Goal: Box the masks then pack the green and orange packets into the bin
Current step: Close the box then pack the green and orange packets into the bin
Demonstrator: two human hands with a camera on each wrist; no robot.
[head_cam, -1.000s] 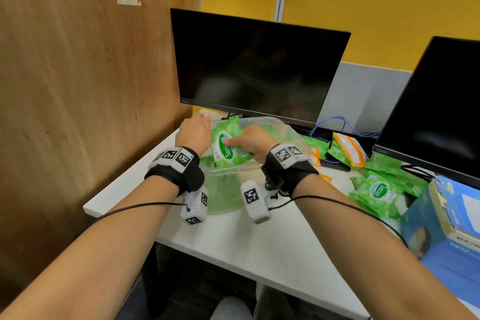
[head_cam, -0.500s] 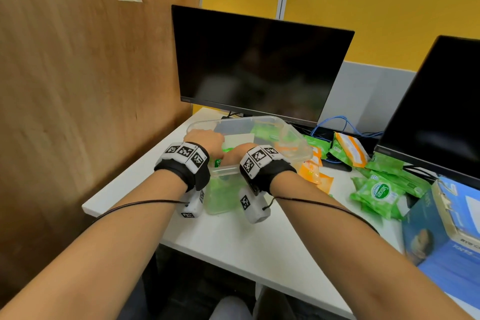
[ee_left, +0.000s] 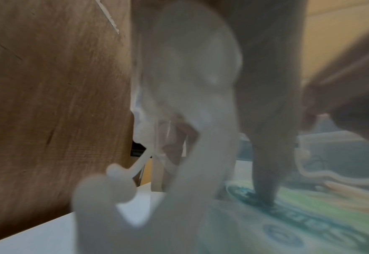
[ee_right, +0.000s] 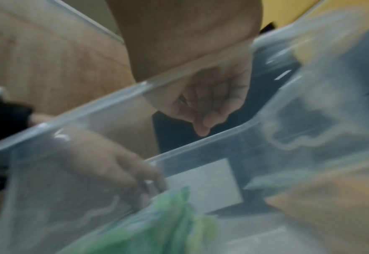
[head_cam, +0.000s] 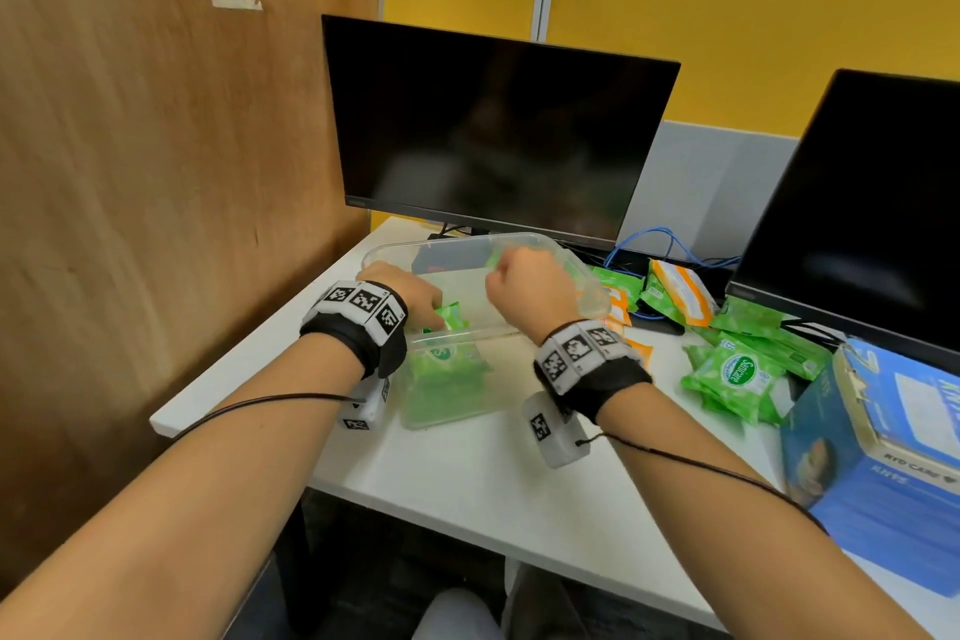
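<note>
A clear plastic bin (head_cam: 470, 335) sits on the white desk before the left monitor. My left hand (head_cam: 415, 296) reaches down inside it, and straight fingers (ee_left: 264, 180) press on a green packet (head_cam: 451, 316) lying against the near wall. In the right wrist view the same left hand (ee_right: 105, 158) and green packet (ee_right: 161, 220) show through the bin wall (ee_right: 113, 96). My right hand (head_cam: 524, 286) hovers above the bin's right side. Its fingers (ee_right: 203, 110) hang loosely curled and hold nothing.
Loose green packets (head_cam: 737, 374) and an orange packet (head_cam: 680, 291) lie right of the bin. A blue mask box (head_cam: 883, 452) stands at the desk's right edge. Two dark monitors (head_cam: 493, 140) back the desk, and a wooden wall (head_cam: 156, 172) closes the left.
My right hand has let go of the green packet and risen out of the bin. My left hand has stayed low inside, fingers on the packet.
</note>
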